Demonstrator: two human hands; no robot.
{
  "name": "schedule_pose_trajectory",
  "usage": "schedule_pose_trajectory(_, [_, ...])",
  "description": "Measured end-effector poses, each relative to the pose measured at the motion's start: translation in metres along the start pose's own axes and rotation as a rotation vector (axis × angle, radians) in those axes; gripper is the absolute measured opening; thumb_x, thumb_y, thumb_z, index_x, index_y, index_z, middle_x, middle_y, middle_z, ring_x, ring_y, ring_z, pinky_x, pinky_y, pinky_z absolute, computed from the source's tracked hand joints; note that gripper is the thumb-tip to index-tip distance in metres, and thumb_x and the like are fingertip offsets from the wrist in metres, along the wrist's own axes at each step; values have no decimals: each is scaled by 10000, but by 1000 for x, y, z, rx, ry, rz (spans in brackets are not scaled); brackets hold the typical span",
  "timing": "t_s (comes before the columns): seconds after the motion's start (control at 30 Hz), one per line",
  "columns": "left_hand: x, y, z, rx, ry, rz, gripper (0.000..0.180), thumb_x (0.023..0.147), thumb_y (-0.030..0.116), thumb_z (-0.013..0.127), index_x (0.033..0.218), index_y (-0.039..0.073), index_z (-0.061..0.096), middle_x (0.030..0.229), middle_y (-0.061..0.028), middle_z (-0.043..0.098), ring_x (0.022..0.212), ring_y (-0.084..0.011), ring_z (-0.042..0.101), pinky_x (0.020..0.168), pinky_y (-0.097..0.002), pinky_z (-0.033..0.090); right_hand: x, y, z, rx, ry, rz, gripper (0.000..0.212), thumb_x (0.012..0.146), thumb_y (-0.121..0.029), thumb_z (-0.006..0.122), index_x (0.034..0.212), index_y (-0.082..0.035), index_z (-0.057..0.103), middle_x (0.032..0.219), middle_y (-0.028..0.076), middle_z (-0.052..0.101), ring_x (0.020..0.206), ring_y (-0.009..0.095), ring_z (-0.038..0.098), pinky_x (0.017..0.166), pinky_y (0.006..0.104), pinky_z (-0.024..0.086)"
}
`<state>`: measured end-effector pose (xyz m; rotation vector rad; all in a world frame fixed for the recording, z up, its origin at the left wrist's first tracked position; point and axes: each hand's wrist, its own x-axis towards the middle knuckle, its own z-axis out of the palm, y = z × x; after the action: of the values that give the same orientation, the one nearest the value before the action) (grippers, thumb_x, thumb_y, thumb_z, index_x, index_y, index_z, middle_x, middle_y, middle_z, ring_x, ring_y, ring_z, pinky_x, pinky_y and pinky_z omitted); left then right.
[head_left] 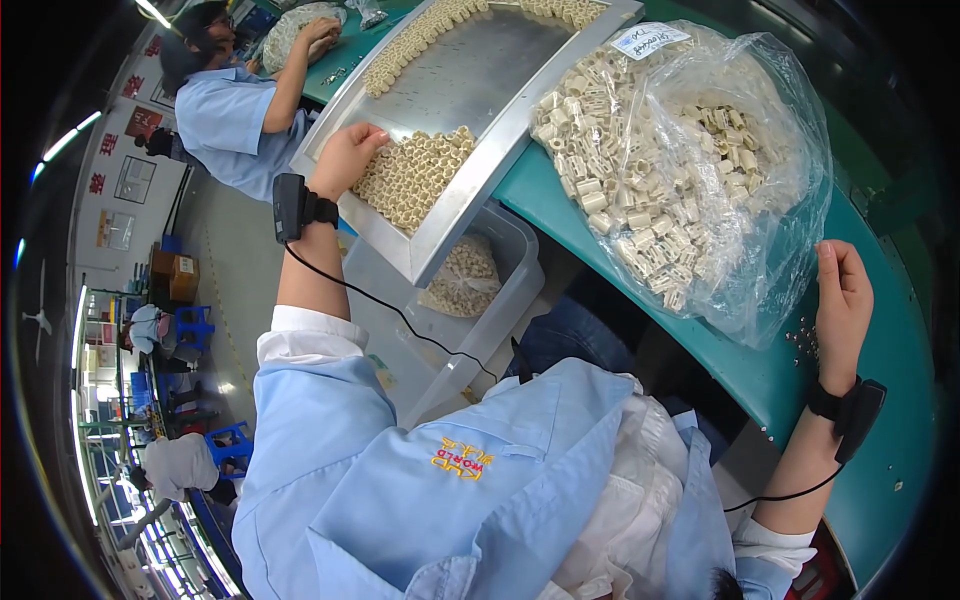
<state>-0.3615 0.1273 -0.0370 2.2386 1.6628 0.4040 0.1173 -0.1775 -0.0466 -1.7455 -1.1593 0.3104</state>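
Left hand [352,155] pinched over tray's [492,165] beige parts [415,182], contents unseen; right hand [843,305] half-curled beside bag [765,285], grip unclear. Seems laying-out step; next calls for light touch.

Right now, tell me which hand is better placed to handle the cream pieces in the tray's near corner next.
Left, I'd judge: the left hand is at the metal tray, beside those cream pieces. The right hand is beyond the plastic bag, near loose parts on the green table.

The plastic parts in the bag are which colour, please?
The plastic parts are cream, in the head view.
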Motion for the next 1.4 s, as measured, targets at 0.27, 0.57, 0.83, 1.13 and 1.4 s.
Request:
schedule_pose_trajectory(0.27, [-2, -5, 0, -151, 32, 30, 256, 895, 243, 522, 918, 4, 608, 755, -56, 616, 697, -134, 538, 665, -280, 431, 3, 6, -2, 7, -23, 5, 190, 915, -193, 522, 900, -9, 565, 771, -60, 487, 679, 15, 376, 610, 149, 312])
schedule_pose_trajectory(0.57, [-31, 114, 3, -225, 231, 405, 188, 855, 178, 578, 911, 0, 601, 812, -90, 621, 752, -169, 578, 684, -265, 443, 3, -1, -4, 0, -14, -30, 177, 908, -176, 530, 882, -5, 570, 762, -63, 497, 688, 10, 403, 607, 150, 322])
schedule_pose_trajectory(0.83, [-69, 272, 95, -499, -55, 929, 179, 802, 165, 609, 900, 17, 601, 884, -118, 597, 850, -278, 570, 748, -346, 452, 5, 0, -5, 38, 70, 8, 183, 893, -189, 553, 847, -14, 578, 716, -72, 494, 643, 8, 395, 568, 158, 314])
schedule_pose_trajectory(1.13, [-13, 323, 142, 29, -68, 830, 205, 765, 176, 629, 940, 68, 622, 953, -125, 582, 924, -297, 564, 789, -387, 452, 8, 1, -13, 16, 157, 66, 197, 888, -208, 562, 850, -17, 587, 705, -71, 497, 636, 10, 389, 560, 165, 317])
schedule_pose_trajectory(1.4, [-8, 323, 154, 0, 60, 953, 220, 772, 197, 624, 977, 116, 629, 966, -102, 587, 974, -273, 550, 809, -414, 434, 8, -5, -11, 18, 116, 61, 214, 883, -219, 570, 851, -8, 591, 704, -61, 508, 648, 18, 407, 572, 174, 336])
